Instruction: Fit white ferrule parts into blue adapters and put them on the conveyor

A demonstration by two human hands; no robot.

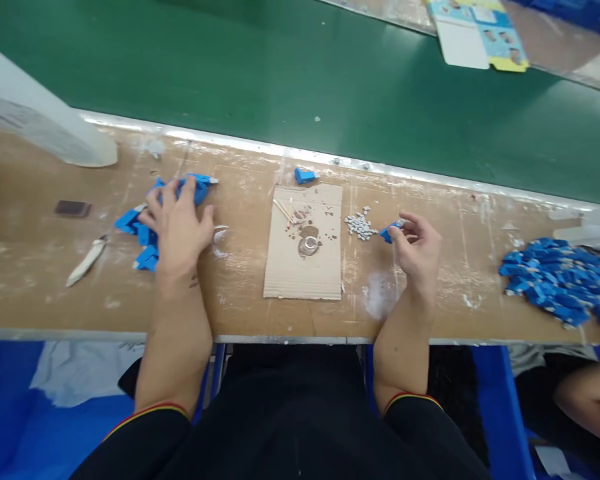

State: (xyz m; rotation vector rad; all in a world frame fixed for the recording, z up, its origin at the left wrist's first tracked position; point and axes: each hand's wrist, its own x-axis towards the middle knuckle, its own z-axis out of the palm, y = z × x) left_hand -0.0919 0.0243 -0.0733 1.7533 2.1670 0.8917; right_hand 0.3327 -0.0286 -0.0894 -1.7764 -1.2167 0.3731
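My left hand [177, 223] lies over a small group of blue plastic parts [146, 235], its fingers spread and partly covering them. Between the thumb and fingers of my right hand [417, 247] is a blue plastic piece [386, 233] with a pale tip. Just left of that piece lies a heap of tiny light-grey bits [360, 227]. A cardboard sheet [300, 280] sits between my hands, with brown stains, a small ring-shaped item [310, 244] and thin sticks [283, 211] on it. Beyond its top edge is a single blue part [306, 176].
A large heap of blue parts [560, 277] is at the right. On the left are a translucent bottle [55, 120], a dark rectangular block [73, 209] and a whitish pointed tool [87, 261]. A green surface [230, 73] runs behind the bench; another person's arm [587, 400] shows lower right.
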